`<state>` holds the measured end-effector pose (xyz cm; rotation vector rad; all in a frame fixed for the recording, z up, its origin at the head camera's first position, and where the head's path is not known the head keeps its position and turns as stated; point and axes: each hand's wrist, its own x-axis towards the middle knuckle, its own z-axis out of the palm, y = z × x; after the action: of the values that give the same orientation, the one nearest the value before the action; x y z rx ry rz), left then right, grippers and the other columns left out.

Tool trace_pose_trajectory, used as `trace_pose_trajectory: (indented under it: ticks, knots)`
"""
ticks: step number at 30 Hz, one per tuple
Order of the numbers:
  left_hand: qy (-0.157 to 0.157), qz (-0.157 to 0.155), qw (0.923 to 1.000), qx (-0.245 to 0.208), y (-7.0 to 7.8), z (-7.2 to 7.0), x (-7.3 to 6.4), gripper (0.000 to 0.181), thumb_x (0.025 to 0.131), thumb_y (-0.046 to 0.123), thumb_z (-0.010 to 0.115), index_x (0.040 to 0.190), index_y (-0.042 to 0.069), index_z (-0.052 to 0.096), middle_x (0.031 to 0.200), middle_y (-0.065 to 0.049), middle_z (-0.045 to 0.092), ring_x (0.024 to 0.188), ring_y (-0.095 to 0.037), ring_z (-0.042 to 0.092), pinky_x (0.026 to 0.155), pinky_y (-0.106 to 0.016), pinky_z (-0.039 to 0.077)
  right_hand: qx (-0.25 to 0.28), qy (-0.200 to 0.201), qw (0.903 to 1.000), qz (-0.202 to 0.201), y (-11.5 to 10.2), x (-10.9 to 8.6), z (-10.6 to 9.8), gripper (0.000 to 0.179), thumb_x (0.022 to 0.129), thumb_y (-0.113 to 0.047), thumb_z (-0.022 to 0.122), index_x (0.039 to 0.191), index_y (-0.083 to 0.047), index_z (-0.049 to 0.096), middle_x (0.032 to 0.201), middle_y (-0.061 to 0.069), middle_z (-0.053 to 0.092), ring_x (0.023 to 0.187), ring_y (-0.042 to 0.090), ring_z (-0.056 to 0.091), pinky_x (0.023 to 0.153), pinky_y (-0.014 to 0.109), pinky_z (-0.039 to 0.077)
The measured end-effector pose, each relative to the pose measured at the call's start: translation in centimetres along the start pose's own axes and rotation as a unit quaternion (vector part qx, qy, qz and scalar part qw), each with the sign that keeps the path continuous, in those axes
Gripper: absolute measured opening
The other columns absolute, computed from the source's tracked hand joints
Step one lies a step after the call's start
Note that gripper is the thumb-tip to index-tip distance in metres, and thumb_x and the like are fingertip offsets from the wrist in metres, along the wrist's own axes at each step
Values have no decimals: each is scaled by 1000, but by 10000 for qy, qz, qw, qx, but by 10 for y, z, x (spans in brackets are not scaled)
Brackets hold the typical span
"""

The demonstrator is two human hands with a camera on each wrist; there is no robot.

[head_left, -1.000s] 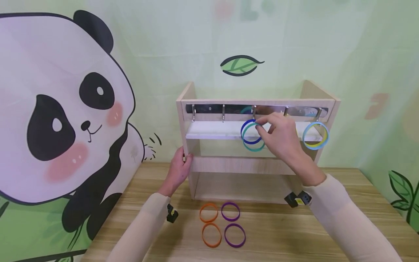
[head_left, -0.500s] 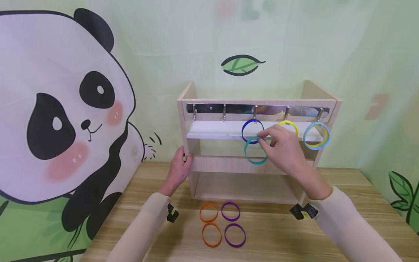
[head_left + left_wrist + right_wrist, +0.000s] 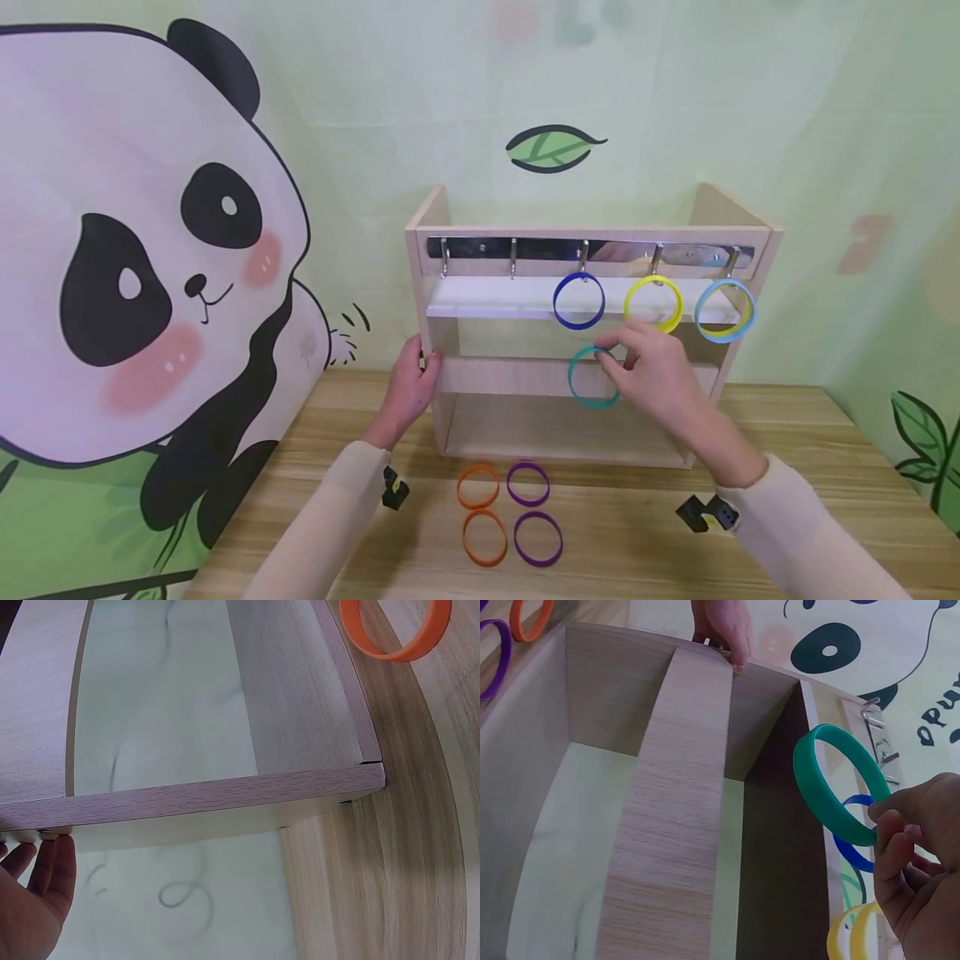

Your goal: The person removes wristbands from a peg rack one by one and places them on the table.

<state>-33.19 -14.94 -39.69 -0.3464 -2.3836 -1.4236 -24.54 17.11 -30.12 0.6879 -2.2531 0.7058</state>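
My right hand (image 3: 660,367) pinches a teal silicone wristband (image 3: 821,787) between thumb and fingers, in front of the wooden shelf (image 3: 517,377). Above it, a dark blue wristband (image 3: 556,302) hangs on the middle hook (image 3: 584,254). A yellow wristband (image 3: 678,304) hangs on the hook to its right, and a light blue wristband (image 3: 699,317) with yellow showing inside it hangs on the far right hook. My left hand (image 3: 408,387) holds the shelf's left side panel, its fingers against the outer face in the left wrist view.
Two orange wristbands (image 3: 465,548) and two purple wristbands (image 3: 517,546) lie on the wooden table (image 3: 615,533) before the shelf. The two left hooks (image 3: 513,258) on the metal rail carry no bands. A panda-printed backdrop (image 3: 375,167) stands behind.
My right hand has drawn the teal wristband down and away from the middle hook. The dark blue band stays hanging there, and the yellow band is now uncovered. My left hand has not moved.
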Motion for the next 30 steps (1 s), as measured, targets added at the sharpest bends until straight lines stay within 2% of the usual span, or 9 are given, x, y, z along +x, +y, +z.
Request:
trace_pose_trajectory:
  ticks: [7,12,19,26,30]
  knots:
    - [-14,-16,10000,24,-1,0,0,44,99,26,40,138,7,37,128,-11,47,108,-26,54,82,-43,54,114,13,9997,-216,5,-17,11,14,73,4,76,83,-4,71,76,0,60,53,6,47,44,19,41]
    - [15,-6,10000,32,-1,0,1,43,99,26,41,137,6,38,127,-11,47,108,-26,53,83,-42,53,132,-236,9991,-320,10,-29,23,15,72,3,76,83,-5,70,80,1,64,54,4,48,45,18,43]
    - [-15,-45,10000,21,0,-1,0,45,99,28,40,139,7,35,130,-11,46,109,-26,53,83,-43,53,174,-795,9967,79,15,-46,35,12,75,1,76,84,-5,70,83,2,64,58,4,49,48,18,45]
    - [25,-39,10000,9,0,0,0,44,100,27,41,139,7,36,129,-11,47,109,-27,53,83,-43,53,148,-1007,9945,233,24,-60,46,12,75,1,75,84,-6,70,85,2,65,59,5,50,50,18,46]
    - [46,-61,10000,24,0,1,0,44,100,27,41,138,7,37,128,-11,47,108,-27,53,83,-43,53,-26,-1059,9942,195,29,-67,52,11,74,0,75,81,-7,70,83,1,65,64,11,58,56,22,50]
